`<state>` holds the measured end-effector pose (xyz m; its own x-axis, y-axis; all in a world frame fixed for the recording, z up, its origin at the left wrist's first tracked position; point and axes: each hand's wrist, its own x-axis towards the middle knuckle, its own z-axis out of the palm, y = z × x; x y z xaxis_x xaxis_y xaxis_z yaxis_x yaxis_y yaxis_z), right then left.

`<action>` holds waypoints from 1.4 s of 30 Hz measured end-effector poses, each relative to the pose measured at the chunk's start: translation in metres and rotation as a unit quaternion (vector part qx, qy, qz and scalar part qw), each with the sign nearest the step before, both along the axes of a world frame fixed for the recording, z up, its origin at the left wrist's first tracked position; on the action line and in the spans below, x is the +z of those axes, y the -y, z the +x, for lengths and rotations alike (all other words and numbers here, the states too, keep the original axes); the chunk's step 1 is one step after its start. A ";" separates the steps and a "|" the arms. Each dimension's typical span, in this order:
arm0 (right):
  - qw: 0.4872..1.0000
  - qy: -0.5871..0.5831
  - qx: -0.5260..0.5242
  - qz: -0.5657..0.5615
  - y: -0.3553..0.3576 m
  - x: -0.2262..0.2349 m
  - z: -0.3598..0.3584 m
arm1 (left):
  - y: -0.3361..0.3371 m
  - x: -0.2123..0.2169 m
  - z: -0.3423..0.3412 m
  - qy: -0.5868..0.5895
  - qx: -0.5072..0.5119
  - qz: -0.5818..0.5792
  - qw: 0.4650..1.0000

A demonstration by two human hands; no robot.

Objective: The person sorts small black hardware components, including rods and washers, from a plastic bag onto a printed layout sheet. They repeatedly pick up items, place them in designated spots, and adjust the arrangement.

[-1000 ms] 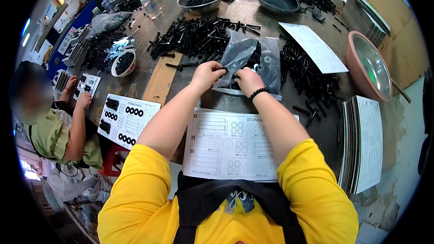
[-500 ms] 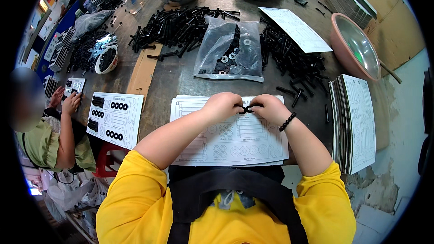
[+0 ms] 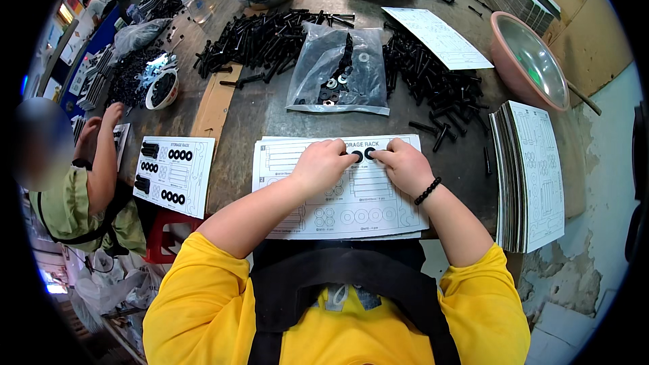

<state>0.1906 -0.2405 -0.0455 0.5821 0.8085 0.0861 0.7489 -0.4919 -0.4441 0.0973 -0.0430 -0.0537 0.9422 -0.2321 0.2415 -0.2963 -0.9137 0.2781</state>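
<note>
1. Two black rings (image 3: 366, 153) are showing side by side at the fingertips, over the upper part of the printed card (image 3: 368, 230); one is meeting the left hand (image 3: 324, 165), one the right hand (image 3: 407, 167).
2. Both hands are resting with fingers bent inward; whether they're pinching or just pressing, I can't tell.
3. One clear bag (image 3: 304, 74) is lying beyond the hands, with two bolt heaps (image 3: 433, 71) flanking it.
4. Left of the hands, a filled card (image 3: 199, 182) is carrying three rows of four rings.
5. Bare tabletop (image 3: 270, 111) is running between card and bag; rightward, a card stack (image 3: 534, 169) is bounding the space.
6. The dark, scuffed surface is stretching away; a peeling wall (image 3: 574, 263) is standing far right.
</note>
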 end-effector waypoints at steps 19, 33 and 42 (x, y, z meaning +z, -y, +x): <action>0.997 0.017 -0.054 0.044 0.020 -0.003 -0.002 | -0.014 -0.001 -0.019 -0.004 0.026 -0.019 0.999; 0.976 -0.140 -0.051 0.160 0.015 0.007 -0.014 | -0.045 0.013 -0.011 0.014 0.098 -0.085 0.991; 0.955 -0.258 -0.028 0.141 0.010 -0.002 -0.025 | -0.242 -0.025 0.019 0.041 0.338 0.176 0.924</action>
